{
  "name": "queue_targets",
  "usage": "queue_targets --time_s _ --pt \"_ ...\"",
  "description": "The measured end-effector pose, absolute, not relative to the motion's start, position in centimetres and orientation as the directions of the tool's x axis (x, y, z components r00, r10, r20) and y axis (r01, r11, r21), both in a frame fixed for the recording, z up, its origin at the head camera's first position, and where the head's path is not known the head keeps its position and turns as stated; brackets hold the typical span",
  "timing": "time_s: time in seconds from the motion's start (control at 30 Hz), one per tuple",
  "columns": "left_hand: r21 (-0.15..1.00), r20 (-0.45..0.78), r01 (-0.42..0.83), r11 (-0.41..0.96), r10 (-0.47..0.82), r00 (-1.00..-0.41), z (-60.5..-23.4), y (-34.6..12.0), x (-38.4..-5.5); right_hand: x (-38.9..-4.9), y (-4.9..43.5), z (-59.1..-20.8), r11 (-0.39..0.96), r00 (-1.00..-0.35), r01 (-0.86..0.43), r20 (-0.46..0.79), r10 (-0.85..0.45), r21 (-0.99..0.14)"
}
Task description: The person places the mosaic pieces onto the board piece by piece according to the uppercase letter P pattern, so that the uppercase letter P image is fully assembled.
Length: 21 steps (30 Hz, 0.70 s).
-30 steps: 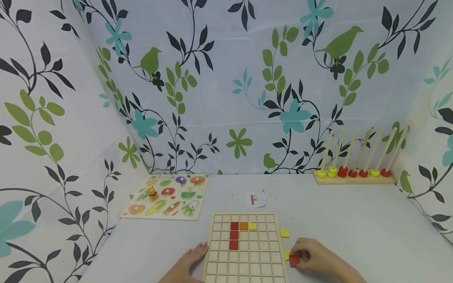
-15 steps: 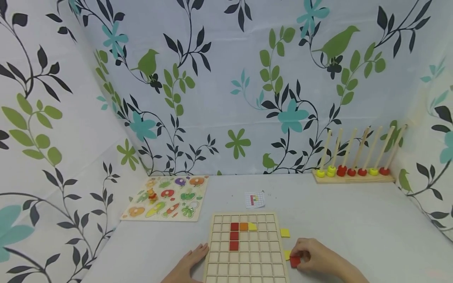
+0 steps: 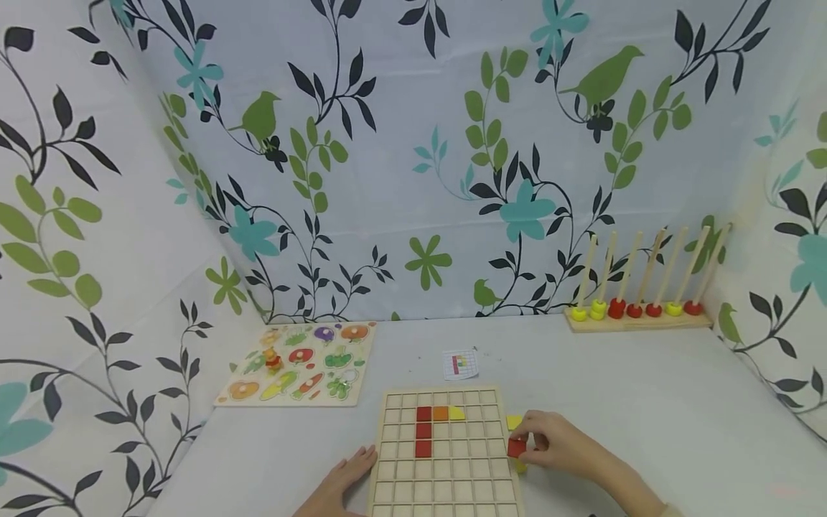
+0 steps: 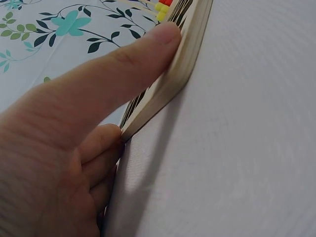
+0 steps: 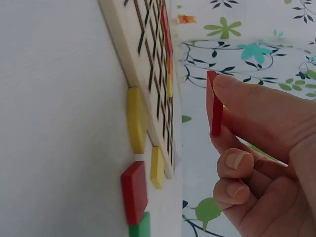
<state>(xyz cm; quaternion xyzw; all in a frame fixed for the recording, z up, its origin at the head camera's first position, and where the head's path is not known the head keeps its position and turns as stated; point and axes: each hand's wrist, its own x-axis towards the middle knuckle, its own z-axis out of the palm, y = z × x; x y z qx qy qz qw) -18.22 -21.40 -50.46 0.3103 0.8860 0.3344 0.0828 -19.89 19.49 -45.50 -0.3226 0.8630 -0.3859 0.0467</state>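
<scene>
A square red tile is pinched between the thumb and fingers of my right hand, raised above the table in the right wrist view, beside the board's right edge. The wooden grid board lies flat, with three red tiles in a column, then an orange tile and a yellow tile along the top of it. My left hand rests against the board's left side, fingers extended; its thumb lies along the board's edge in the left wrist view.
By the board's right edge lie two yellow tiles, another red tile and a green tile. Behind the board is a small pattern card. A vegetable puzzle stands back left, a peg rack with rings back right.
My right hand has lifted the red tile off the table and carried it up and left toward the board. The left hand stays at the board. The head view has shifted slightly.
</scene>
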Motion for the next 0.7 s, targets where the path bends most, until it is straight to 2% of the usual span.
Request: queue_targets --time_s 0.37,0.7 --pt "0.644 0.062 0.487 0.591 0.594 -0.802 -50.6 -21.5 -18.2 -20.5 16.5 -43.6 0.519 -0.785 -0.561 0.215 -0.581 -0.646" --pt "0.644 0.078 0.51 0.57 0.614 -0.785 -50.6 -21.6 -18.3 -21.4 13.8 -43.2 0.442 -0.722 -0.647 0.312 -0.618 -0.621"
